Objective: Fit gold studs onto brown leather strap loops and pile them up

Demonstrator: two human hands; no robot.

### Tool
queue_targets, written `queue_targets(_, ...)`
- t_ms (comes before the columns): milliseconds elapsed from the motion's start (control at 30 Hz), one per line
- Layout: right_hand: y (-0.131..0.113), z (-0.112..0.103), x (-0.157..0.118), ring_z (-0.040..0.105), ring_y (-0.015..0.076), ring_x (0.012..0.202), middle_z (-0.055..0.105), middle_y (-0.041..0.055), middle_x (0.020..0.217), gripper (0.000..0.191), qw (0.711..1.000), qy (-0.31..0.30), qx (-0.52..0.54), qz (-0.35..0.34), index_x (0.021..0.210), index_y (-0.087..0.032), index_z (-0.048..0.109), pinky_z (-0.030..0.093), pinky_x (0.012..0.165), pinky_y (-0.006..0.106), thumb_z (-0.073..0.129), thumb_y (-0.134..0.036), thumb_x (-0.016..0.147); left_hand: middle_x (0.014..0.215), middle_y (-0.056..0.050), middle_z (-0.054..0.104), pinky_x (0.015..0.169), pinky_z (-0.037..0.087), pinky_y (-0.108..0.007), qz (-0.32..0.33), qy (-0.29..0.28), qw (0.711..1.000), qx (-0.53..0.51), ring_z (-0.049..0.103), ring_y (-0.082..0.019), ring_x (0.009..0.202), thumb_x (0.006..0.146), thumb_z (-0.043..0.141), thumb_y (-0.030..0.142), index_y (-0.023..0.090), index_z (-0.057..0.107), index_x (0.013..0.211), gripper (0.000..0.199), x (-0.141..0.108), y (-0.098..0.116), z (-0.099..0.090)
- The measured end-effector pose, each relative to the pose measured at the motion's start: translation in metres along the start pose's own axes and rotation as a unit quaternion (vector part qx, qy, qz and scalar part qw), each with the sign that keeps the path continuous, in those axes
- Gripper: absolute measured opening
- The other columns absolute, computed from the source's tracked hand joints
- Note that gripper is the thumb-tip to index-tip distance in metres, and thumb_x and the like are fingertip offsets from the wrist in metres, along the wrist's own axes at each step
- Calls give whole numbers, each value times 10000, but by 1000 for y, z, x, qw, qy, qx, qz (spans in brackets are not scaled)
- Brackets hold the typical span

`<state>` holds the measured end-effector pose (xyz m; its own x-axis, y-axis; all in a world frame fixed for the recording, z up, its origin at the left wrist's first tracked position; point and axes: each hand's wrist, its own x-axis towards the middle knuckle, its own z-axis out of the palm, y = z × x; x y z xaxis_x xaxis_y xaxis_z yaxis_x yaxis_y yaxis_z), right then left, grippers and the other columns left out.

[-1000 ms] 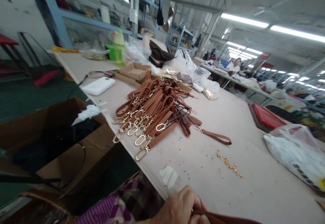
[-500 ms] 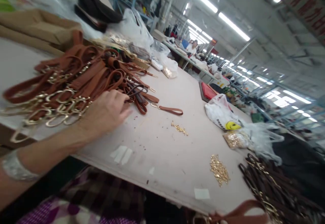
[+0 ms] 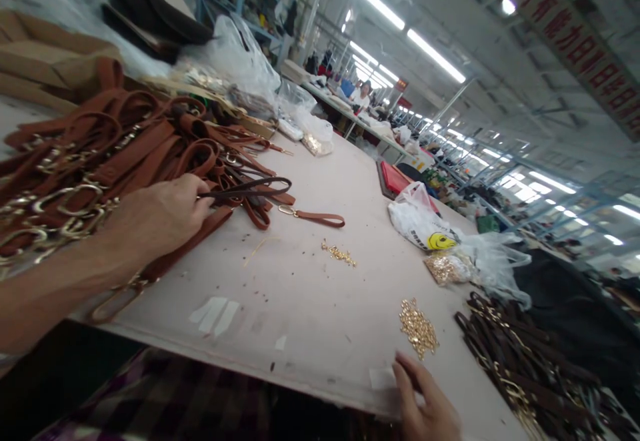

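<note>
My left hand is closed on a thin dark brown leather strap, whose loop sticks out to the right of the fingertips. Under and around that hand spreads a heap of reddish-brown leather straps with gold clasps. One brown strap with a large gold clasp lies near the table's front edge. At that edge, my right hand has its fingers stretched out and slightly apart, with nothing visible in them. Just above it is a pile of small gold metal pieces.
Dark brown straps with gold hardware lie at the right. Plastic bags stand behind them, one holding gold pieces. A few gold bits and a short brown strap lie mid-table. Cardboard and more bags are at the back left.
My left hand has taken hold of the dark strap and pulled it somewhat out of the heap. My right hand has come up over the table's edge; the brown strap seen there is gone from view.
</note>
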<state>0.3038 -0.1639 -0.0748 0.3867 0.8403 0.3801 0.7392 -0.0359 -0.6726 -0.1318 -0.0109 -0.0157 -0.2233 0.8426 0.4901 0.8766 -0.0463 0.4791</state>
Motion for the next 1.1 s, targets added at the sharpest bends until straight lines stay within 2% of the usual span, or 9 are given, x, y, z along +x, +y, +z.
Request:
queue_targets(100, -28, 48, 40, 674, 224, 937, 738, 60, 1058, 292, 979, -122, -37, -159, 1095, -236, 711, 546, 845, 363, 534, -398, 927, 772, 29, 613, 698, 357, -219, -31, -87, 995, -35, 597, -167, 763, 921, 501, 384, 139, 604, 1102, 321, -6, 19, -16)
queue_targets(200, -65, 97, 70, 600, 229, 1096, 701, 73, 1167, 321, 946, -173, -103, -255, 1217, -217, 648, 475, 979, 398, 456, -261, 963, 802, 39, 655, 722, 432, -217, -77, -161, 957, -229, 619, -136, 731, 901, 516, 310, 167, 618, 1147, 302, -19, 34, -20)
queue_targets(333, -87, 144, 89, 555, 266, 1160, 673, 123, 1217, 322, 939, -172, -122, -274, 1222, -200, 647, 403, 1033, 438, 487, -254, 948, 679, 43, 585, 652, 450, -233, -164, -233, 881, -378, 564, -135, 638, 876, 546, 388, 135, 592, 1292, 489, -47, 44, -9)
queue_targets(433, -85, 161, 96, 546, 297, 1173, 653, 172, 1249, 326, 946, -157, -107, -262, 1197, -167, 662, 365, 1045, 481, 495, -267, 936, 635, 46, 501, 570, 410, -243, -206, -263, 826, -454, 479, -132, 584, 893, 493, 505, 86, 547, 1355, 626, -66, 49, -1)
queue_targets(600, -81, 158, 100, 598, 301, 1079, 712, 165, 1122, 295, 964, -140, -38, -224, 1072, -153, 711, 407, 1001, 499, 507, -275, 897, 639, 39, 514, 598, 395, -255, -243, -251, 795, -496, 478, -134, 607, 846, 555, 470, 97, 579, 1344, 623, -83, 59, 4)
queue_targets(767, -100, 133, 70, 679, 203, 792, 750, 66, 907, 263, 974, -164, 103, -120, 981, -176, 702, 547, 751, 359, 545, -375, 912, 664, 33, 596, 666, 424, -261, -241, -271, 788, -497, 542, -142, 649, 781, 632, 345, 114, 634, 1258, 530, -96, 61, 16)
queue_targets(900, -126, 123, 28, 664, 160, 716, 731, 26, 800, 209, 900, -251, 353, 46, 889, -177, 703, 544, 681, 292, 717, -374, 819, 740, 8, 653, 710, 460, -269, -228, -284, 767, -528, 588, -151, 697, 783, 629, 312, 119, 645, 1142, 408, -107, 67, 25)
queue_targets(1000, -136, 126, 7, 659, 146, 687, 729, 18, 751, 163, 856, -290, 418, 89, 858, -176, 718, 534, 684, 279, 748, -325, 799, 744, 6, 654, 665, 461, -255, -207, -303, 758, -540, 573, -139, 664, 814, 599, 312, 130, 641, 1071, 318, -112, 75, 23)
queue_targets(1100, -137, 128, -1, 651, 143, 657, 734, 23, 736, 164, 843, -306, 430, 107, 857, -169, 731, 528, 675, 280, 762, -311, 782, 787, -8, 674, 645, 461, -245, -192, -317, 758, -537, 568, -135, 668, 832, 579, 311, 134, 639, 1083, 313, -116, 82, 18)
